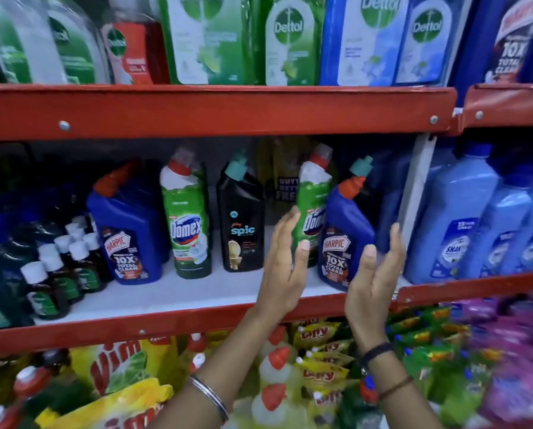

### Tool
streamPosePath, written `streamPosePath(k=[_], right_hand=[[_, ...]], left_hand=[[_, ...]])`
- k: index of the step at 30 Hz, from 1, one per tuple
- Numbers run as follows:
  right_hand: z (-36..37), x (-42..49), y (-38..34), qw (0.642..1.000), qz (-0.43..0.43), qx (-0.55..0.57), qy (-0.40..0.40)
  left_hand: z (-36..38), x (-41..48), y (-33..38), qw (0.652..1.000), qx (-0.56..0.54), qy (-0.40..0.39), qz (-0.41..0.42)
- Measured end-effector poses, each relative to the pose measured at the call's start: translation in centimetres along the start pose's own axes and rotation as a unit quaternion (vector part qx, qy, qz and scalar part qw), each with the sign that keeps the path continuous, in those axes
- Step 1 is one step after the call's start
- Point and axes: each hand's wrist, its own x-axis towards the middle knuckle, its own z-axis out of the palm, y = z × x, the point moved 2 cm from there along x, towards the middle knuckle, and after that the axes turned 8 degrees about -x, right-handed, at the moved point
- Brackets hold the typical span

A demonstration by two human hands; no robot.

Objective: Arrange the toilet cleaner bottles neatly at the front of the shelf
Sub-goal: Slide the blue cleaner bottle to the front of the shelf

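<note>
Both hands were open, grasping nothing, flanking the blue Harpic bottle (pixel 342 243). The left hand (pixel 285 261) hid part of the green Domex bottle (pixel 313 205) beside it; the right hand (pixel 373 274) covered the shelf (pixel 166 295) edge.

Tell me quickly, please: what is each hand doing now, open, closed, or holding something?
Left hand: open, fingers straight, flat beside the green Domex bottle; no grip.
Right hand: open, palm facing the blue Harpic bottle; holding nothing.

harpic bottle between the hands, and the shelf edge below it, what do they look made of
Harpic bottle: looks like opaque blue moulded plastic, glossy, with a printed label and an orange-red plastic cap.
Shelf edge: probably painted sheet metal, red with a dull sheen, fixed by shiny bolts. The white board above it could be laminate or painted wood; I cannot tell which.
</note>
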Motion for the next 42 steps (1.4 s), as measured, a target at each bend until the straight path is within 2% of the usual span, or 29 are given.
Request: streamPosePath(k=[2, 4, 8, 13, 20, 25, 34, 42], right_hand=[[0.0, -0.1, 1.1, 0.999, 0.048, 0.018, -0.011], [0.4, -0.6, 2.8, 0.995, 0.083, 0.022, -0.043], [1.1, 0.2, 5.8, 0.991, 0.094, -0.012, -0.098], [0.7, 1.8, 7.2, 0.985, 0.074, -0.049, -0.147], [0.0, 2.8, 5.9, 0.984, 0.053, -0.049, -0.164], [0.4, 2.3, 3.4, 0.980, 0.044, 0.010, -0.192], [6.0, -3.0, -2.4, 0.958, 0.035, 0.113, -0.260], [13.7, -8.9, -8.8, 0.935, 0.018, 0.144, -0.324]], left_hand=[[0.7, 0.2, -0.9, 0.995, -0.056, 0.039, -0.074], [1.6, 0.3, -1.9, 0.985, -0.090, 0.040, -0.144], [3.6, 1.0, -4.2, 0.970, -0.083, -0.027, -0.225], [4.8, 1.7, -5.2, 0.934, -0.114, -0.101, -0.324], [3.4, 2.2, -4.8, 0.946, -0.082, -0.064, -0.308], [0.2, 1.9, -3.2, 0.956, -0.101, -0.036, -0.274], [-10.1, -0.8, 0.4, 0.962, -0.075, 0.057, -0.258], [-20.6, -3.8, 1.6, 0.953, 0.002, 0.151, -0.261]])
